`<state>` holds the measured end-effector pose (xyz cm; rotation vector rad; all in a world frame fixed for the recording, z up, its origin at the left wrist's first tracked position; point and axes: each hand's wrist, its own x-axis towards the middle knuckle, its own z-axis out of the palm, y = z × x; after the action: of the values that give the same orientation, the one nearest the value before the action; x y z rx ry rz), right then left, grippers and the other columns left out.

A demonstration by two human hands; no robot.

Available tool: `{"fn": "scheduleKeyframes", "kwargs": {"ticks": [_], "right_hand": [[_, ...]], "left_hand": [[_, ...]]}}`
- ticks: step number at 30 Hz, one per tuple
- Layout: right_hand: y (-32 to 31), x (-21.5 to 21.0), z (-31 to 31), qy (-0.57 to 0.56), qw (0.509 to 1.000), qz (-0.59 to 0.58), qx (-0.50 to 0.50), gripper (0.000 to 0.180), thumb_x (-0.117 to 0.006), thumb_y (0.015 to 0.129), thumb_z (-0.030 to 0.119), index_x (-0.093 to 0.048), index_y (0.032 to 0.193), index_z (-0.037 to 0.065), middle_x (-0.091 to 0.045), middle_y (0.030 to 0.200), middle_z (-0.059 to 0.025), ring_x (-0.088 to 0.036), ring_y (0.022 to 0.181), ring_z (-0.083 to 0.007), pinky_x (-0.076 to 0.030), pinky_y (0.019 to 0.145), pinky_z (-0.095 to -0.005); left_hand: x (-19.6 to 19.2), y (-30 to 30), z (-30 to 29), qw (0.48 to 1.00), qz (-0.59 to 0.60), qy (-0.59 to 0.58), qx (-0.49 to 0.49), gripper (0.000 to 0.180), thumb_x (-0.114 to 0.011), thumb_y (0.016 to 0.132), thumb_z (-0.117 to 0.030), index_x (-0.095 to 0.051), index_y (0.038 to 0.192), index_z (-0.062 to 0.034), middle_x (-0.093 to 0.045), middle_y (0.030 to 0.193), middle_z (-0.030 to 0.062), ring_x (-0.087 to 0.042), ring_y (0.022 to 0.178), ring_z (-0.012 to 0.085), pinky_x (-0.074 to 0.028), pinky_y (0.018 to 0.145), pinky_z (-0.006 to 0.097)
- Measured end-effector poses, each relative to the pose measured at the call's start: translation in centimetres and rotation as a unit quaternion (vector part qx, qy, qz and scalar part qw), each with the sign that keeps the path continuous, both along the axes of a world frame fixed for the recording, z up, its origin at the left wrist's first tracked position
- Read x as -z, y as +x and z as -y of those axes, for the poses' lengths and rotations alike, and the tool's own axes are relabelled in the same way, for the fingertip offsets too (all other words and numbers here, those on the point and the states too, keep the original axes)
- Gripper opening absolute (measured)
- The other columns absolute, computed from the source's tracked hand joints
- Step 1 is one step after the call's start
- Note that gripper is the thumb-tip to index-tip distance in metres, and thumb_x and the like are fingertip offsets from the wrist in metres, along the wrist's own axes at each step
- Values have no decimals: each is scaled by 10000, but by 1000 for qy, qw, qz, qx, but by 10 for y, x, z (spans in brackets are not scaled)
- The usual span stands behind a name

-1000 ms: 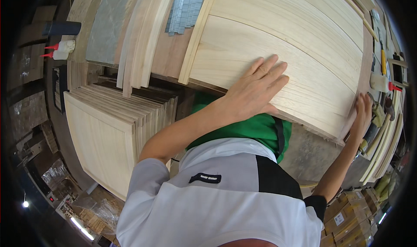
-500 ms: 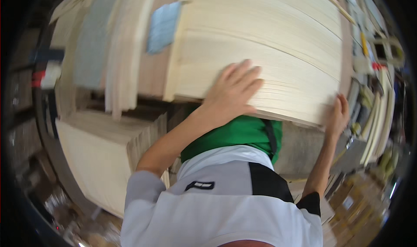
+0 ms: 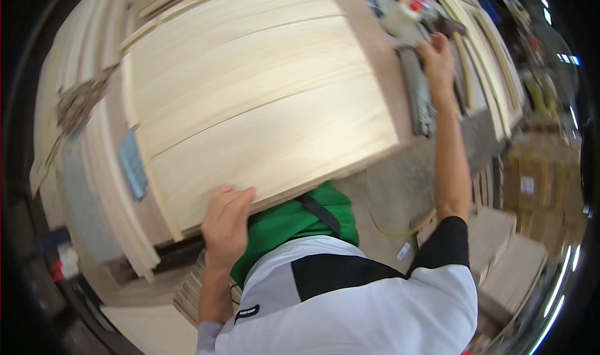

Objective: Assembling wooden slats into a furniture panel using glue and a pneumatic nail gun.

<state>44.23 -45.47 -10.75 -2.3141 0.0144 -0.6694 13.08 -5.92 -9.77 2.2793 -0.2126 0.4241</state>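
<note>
A pale wooden panel [image 3: 269,124] made of wide boards lies flat before me. My left hand [image 3: 226,227] rests at its near edge, fingers stretched over the top surface and holding nothing. Off the panel's right side, my right hand [image 3: 437,61] reaches in among tools, its fingertips too blurred to show a grip. Just left of it lies a long grey tool [image 3: 415,92]. A hammer [image 3: 451,26] with a dark head is close beyond its fingers. A white bottle [image 3: 403,20] with a red cap stands a little farther off.
Long wood strips [image 3: 484,74] lie right of the tools. Stacked boards [image 3: 115,192] and a light blue piece [image 3: 132,164] are to the left. Below right are more wood stacks [image 3: 512,261] and cardboard boxes [image 3: 540,186]. A yellowish cord [image 3: 400,233] trails over the floor.
My view has swung toward the right. My right hand has left the panel's right edge and reached out to the tools. My left hand has slid back to the near edge.
</note>
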Motion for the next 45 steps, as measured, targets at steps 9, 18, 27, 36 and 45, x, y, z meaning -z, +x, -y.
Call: {"fn": "scheduleKeyframes", "kwargs": {"ticks": [9,18,27,36,45], "right_hand": [[113,36,9,64,987,-134,-54,540,-751,728,292,-625,1117,-61,-667,1056,-170,-632,971,-236,-456,874,-344],[58,-21,-62,283,944,-89,-146,579,-701,812,234,-481,1256,-65,-581,1161,-120,-593,1046,-193,-482,850,-320],[-129,-99,-233,23,846,-166,-506,783,-751,677,126,-432,1389,62,-521,1208,-115,-523,1130,-226,-446,942,-344],[-173,-50,-294,402,711,-276,-507,864,-808,736,285,-341,1410,13,-498,1311,-134,-485,1226,-255,-394,1040,-407],[-212,-34,-312,621,561,-368,-405,627,-620,911,373,-375,1390,50,-464,1374,-144,-446,1275,-279,-344,1094,-436]], "left_hand": [[-1,-34,5,995,-53,-74,-40,134,-723,778,-33,-688,907,-24,-608,754,91,-610,716,249,-529,804,377],[-16,-15,3,969,-80,-201,-118,201,-709,784,3,-669,980,-21,-626,804,81,-614,717,196,-499,702,316],[-27,65,15,780,-75,-621,14,559,-705,866,-165,-417,1327,-32,-534,1185,75,-521,1094,157,-455,917,324],[-23,58,-2,645,66,-761,-11,498,-723,853,-231,-496,1241,-18,-583,1128,76,-555,1094,170,-453,945,362],[-4,44,-7,708,93,-695,-82,655,-795,775,-235,-442,1268,11,-513,1204,106,-516,1120,185,-430,969,318]]}}
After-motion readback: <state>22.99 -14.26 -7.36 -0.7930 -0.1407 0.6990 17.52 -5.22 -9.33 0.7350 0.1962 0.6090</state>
